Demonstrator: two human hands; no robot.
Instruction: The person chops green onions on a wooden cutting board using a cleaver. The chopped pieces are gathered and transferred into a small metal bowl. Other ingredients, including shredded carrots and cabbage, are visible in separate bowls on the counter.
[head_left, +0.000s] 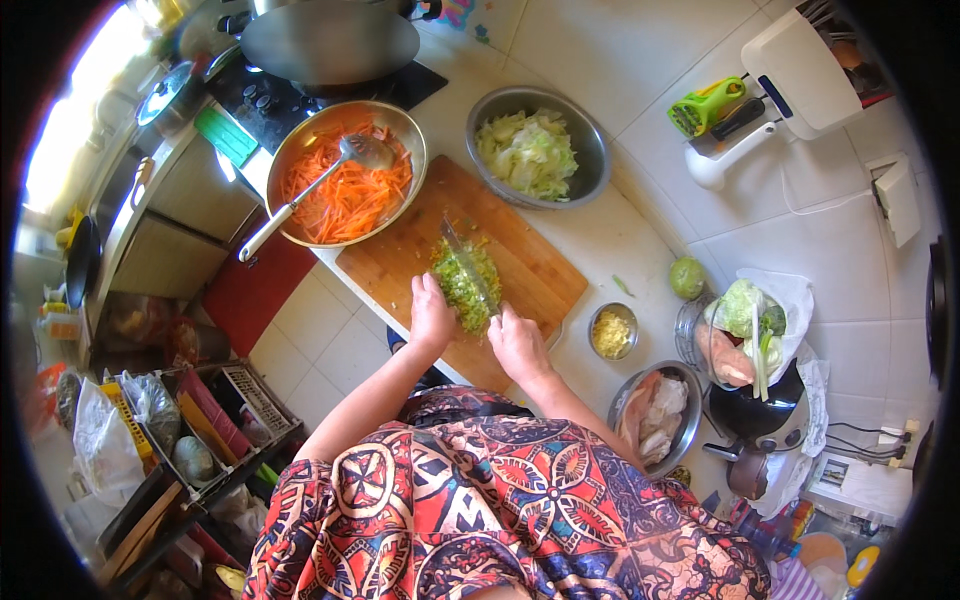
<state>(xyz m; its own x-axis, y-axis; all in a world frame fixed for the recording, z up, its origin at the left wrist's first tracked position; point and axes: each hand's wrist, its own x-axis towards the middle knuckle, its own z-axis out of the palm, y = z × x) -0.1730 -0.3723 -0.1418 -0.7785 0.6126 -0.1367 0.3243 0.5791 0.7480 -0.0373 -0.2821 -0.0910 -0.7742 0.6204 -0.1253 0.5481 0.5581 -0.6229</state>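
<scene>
My right hand (517, 341) is closed around the handle of a kitchen knife (470, 264), whose blade lies across a heap of finely chopped green vegetable (459, 289). At the left side of the heap, my left hand (433, 311) rests with its fingers close together, touching or nearly touching the greens; whether it holds any is hidden. Beneath them is a wooden cutting board (536, 266). Beyond the board's left end stands a metal pan of shredded carrot (352, 191) with a slotted spoon (367, 152) in it. A steel bowl (596, 161) holds cut cabbage (529, 154).
A small bowl of minced yellowish food (612, 334) and a bowl of raw meat (661, 420) stand at the right. A green round fruit (686, 277) is near the wall. A wok (330, 41) sits over the stove (262, 97). Crates (240, 420) stand low at the left.
</scene>
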